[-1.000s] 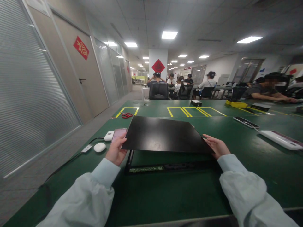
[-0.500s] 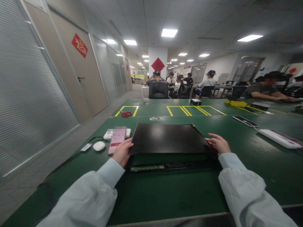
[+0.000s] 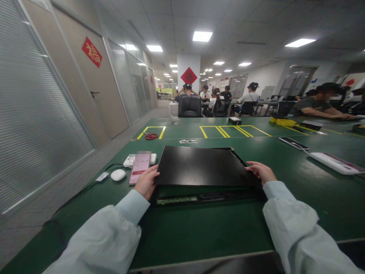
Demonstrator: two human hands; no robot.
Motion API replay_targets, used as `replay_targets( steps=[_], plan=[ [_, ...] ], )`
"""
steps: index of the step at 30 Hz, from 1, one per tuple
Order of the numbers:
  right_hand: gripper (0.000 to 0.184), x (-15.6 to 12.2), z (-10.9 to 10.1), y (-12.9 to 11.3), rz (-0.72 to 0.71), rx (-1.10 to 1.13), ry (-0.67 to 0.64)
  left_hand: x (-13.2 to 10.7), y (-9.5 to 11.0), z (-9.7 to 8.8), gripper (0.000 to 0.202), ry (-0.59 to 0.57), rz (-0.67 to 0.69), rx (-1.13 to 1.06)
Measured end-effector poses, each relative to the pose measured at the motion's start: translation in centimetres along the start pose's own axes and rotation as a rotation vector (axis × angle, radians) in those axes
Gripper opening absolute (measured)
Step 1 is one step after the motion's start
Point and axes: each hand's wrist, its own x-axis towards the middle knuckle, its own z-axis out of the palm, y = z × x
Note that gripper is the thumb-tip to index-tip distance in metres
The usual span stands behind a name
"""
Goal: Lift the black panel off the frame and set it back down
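A flat black panel (image 3: pixel 201 165) lies nearly level over a black frame (image 3: pixel 205 197) with a green circuit strip along its near edge, on the green table (image 3: pixel 199 232). My left hand (image 3: pixel 146 182) grips the panel's near left corner, fingers curled round the edge. At the near right corner my right hand (image 3: pixel 261 172) holds the other edge, fingers bent over it. Both arms wear pale sleeves.
A pink phone (image 3: pixel 139 165), a white charger (image 3: pixel 152 159) and a white mouse-like case (image 3: pixel 118 174) lie left of the panel. Red scissors (image 3: pixel 151 136) sit farther back, another phone (image 3: pixel 293 143) and a white device (image 3: pixel 336 163) to the right. People sit at far tables.
Both hands have lowered the black panel from a raised tilt until it lies almost flat on the frame.
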Motion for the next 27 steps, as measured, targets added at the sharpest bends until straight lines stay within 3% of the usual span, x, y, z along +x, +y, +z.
replay_targets(
  steps=[9, 17, 27],
  plan=[
    [0.029, 1.1, -0.4, 0.9, -0.026, 0.031, 0.044, 0.1, -0.2, -0.1, 0.034, -0.049, -0.012, 0.025],
    [0.02, 0.2, -0.1, 0.7, -0.23, -0.276, 0.147, 0.3, -0.6, -0.2, 0.032, -0.065, 0.0, 0.064],
    [0.013, -0.7, -0.1, -0.2, -0.275, -0.538, 0.162, 0.5, -0.9, -0.2, 0.033, -0.078, 0.025, 0.089]
  ],
)
